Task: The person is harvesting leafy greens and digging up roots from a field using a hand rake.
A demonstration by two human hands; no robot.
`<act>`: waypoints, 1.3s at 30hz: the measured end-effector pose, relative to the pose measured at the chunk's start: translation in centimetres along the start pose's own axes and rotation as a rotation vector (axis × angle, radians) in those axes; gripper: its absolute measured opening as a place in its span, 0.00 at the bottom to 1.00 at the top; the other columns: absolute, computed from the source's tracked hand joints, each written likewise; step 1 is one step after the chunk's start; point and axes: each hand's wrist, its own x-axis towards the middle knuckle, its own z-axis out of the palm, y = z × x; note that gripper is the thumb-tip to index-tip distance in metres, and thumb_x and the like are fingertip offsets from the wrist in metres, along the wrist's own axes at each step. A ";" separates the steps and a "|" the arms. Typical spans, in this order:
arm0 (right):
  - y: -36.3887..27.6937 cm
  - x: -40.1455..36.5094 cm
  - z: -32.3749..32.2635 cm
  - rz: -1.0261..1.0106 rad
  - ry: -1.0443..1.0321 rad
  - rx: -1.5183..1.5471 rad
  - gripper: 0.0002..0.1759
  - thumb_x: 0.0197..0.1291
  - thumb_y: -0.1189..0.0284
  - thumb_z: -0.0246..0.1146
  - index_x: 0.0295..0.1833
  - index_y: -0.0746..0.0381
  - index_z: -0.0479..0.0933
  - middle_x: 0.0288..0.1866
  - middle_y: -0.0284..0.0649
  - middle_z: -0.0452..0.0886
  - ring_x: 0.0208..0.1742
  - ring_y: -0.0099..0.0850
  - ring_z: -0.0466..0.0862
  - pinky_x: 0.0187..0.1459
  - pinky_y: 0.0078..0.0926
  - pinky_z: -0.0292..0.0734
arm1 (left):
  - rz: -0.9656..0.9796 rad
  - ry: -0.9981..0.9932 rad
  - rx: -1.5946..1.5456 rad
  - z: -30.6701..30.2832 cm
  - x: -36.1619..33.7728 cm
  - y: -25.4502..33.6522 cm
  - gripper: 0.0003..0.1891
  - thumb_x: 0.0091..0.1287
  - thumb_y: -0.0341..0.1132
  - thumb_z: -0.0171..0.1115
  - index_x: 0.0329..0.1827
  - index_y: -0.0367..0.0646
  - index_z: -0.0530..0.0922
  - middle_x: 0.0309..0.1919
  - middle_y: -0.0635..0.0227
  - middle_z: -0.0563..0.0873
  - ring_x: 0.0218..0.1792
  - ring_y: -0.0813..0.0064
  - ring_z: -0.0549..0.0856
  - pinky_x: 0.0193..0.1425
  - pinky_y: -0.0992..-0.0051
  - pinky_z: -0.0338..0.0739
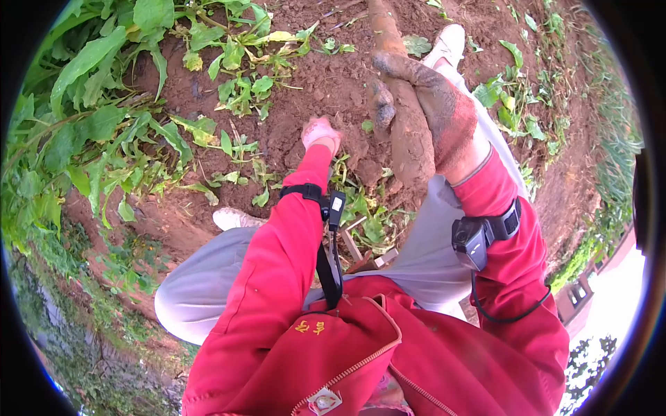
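Mud (414,161) could make the long brown piece (409,125) slip from the right hand (444,104), its gloved fingers wrapped round. Left hand (321,132) meets soil (298,90), grip unclear

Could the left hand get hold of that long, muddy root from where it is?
Probably yes: the left hand is near the root, with only soil and small leaves between, and the right hand leaves its near end free.

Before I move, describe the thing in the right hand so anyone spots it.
From the red right sleeve, go up to the muddy right hand. In its grip: a long brown shaft, thicker at the near end, mud-caked and leafless unlike the green plants.
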 end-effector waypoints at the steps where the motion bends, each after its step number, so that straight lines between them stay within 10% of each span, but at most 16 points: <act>1: 0.0 -0.1 0.1 -0.002 -0.009 0.005 0.10 0.60 0.66 0.58 0.38 0.62 0.70 0.23 0.37 0.74 0.23 0.31 0.76 0.26 0.29 0.76 | -0.015 -0.073 -0.068 -0.5 0.7 -0.4 0.30 0.46 0.49 0.68 0.50 0.39 0.77 0.48 0.51 0.80 0.52 0.57 0.79 0.55 0.66 0.74; 4: -0.7 -0.8 0.9 0.070 -0.127 0.050 0.11 0.60 0.65 0.58 0.36 0.63 0.70 0.22 0.38 0.74 0.22 0.33 0.76 0.25 0.31 0.76 | 0.127 -0.197 -0.543 3.0 4.8 -7.7 0.31 0.48 0.44 0.67 0.54 0.39 0.72 0.52 0.52 0.78 0.53 0.60 0.78 0.56 0.66 0.72; 6: -0.4 -0.5 1.3 0.021 -0.045 0.010 0.09 0.60 0.66 0.58 0.38 0.60 0.70 0.21 0.35 0.73 0.19 0.27 0.74 0.22 0.23 0.74 | 0.521 -0.053 -0.131 3.2 5.8 -13.2 0.30 0.53 0.42 0.64 0.59 0.39 0.68 0.55 0.56 0.77 0.55 0.63 0.77 0.59 0.69 0.68; 8: -0.2 -1.0 1.9 -0.005 0.001 -0.060 0.08 0.61 0.66 0.58 0.38 0.58 0.70 0.21 0.33 0.73 0.18 0.24 0.74 0.20 0.19 0.73 | -0.082 -0.175 -1.175 -1.1 0.6 -11.5 0.24 0.63 0.39 0.55 0.61 0.38 0.66 0.57 0.64 0.76 0.57 0.71 0.75 0.63 0.75 0.62; 10: -0.2 -0.1 1.3 0.061 -0.113 0.034 0.08 0.61 0.66 0.58 0.38 0.58 0.70 0.21 0.33 0.73 0.18 0.24 0.74 0.20 0.19 0.74 | 0.164 -0.069 -1.078 -1.2 0.0 -14.3 0.26 0.63 0.42 0.55 0.61 0.37 0.67 0.56 0.64 0.77 0.57 0.72 0.74 0.62 0.75 0.63; 15: 0.1 0.0 1.9 -0.027 -0.131 -0.044 0.07 0.63 0.67 0.55 0.38 0.58 0.68 0.22 0.33 0.74 0.19 0.24 0.75 0.22 0.21 0.76 | -0.120 -0.004 -1.087 -0.2 0.0 -19.5 0.25 0.61 0.42 0.57 0.60 0.40 0.69 0.52 0.62 0.80 0.51 0.68 0.78 0.56 0.74 0.68; 16: 0.0 0.9 1.2 -0.026 -0.162 -0.032 0.10 0.60 0.69 0.58 0.37 0.63 0.66 0.23 0.39 0.73 0.22 0.33 0.75 0.28 0.37 0.76 | -0.051 0.103 -0.974 1.2 0.7 -21.9 0.24 0.61 0.41 0.57 0.60 0.42 0.70 0.50 0.62 0.81 0.49 0.67 0.79 0.53 0.73 0.70; 21: 0.2 1.6 1.6 0.055 -0.243 0.071 0.10 0.60 0.68 0.57 0.38 0.63 0.66 0.24 0.38 0.73 0.23 0.33 0.76 0.27 0.35 0.76 | -0.289 0.322 -0.720 1.9 0.0 -27.7 0.19 0.61 0.38 0.57 0.56 0.48 0.72 0.42 0.55 0.83 0.43 0.63 0.81 0.46 0.70 0.73; 25: 0.8 1.6 2.2 -0.026 -0.229 -0.007 0.08 0.61 0.69 0.57 0.38 0.61 0.66 0.25 0.36 0.73 0.25 0.29 0.76 0.28 0.31 0.78 | -0.123 0.274 -0.707 -2.3 -4.1 -29.2 0.23 0.65 0.48 0.50 0.60 0.47 0.68 0.54 0.62 0.77 0.52 0.65 0.77 0.55 0.70 0.69; 27: 0.7 1.7 2.1 -0.013 -0.308 -0.011 0.07 0.63 0.69 0.57 0.36 0.59 0.68 0.25 0.32 0.75 0.25 0.24 0.78 0.30 0.23 0.81 | -0.118 0.456 -0.980 2.3 1.7 -35.0 0.29 0.58 0.47 0.62 0.59 0.40 0.68 0.46 0.59 0.82 0.44 0.64 0.81 0.48 0.71 0.73; 31: 0.4 2.4 2.3 0.062 -0.276 0.060 0.11 0.60 0.69 0.59 0.40 0.60 0.64 0.26 0.37 0.71 0.26 0.31 0.76 0.30 0.37 0.77 | -0.600 0.511 -0.635 -6.3 -5.5 -26.2 0.32 0.57 0.42 0.62 0.65 0.42 0.63 0.52 0.55 0.79 0.52 0.59 0.79 0.55 0.69 0.72; 36: 1.2 1.1 3.1 -0.030 -0.224 -0.035 0.05 0.62 0.69 0.57 0.37 0.58 0.69 0.25 0.31 0.74 0.26 0.23 0.78 0.30 0.23 0.79 | -0.087 -0.013 -1.086 -2.5 -3.9 -23.0 0.47 0.48 0.43 0.73 0.69 0.43 0.55 0.58 0.50 0.72 0.60 0.59 0.72 0.61 0.70 0.67; 39: 1.1 1.8 2.6 -0.010 -0.242 -0.029 0.06 0.63 0.68 0.57 0.37 0.58 0.69 0.25 0.31 0.74 0.26 0.23 0.77 0.32 0.25 0.79 | -0.231 0.182 -0.450 0.3 -2.9 -19.0 0.50 0.39 0.48 0.77 0.67 0.50 0.60 0.62 0.44 0.63 0.62 0.50 0.67 0.64 0.63 0.66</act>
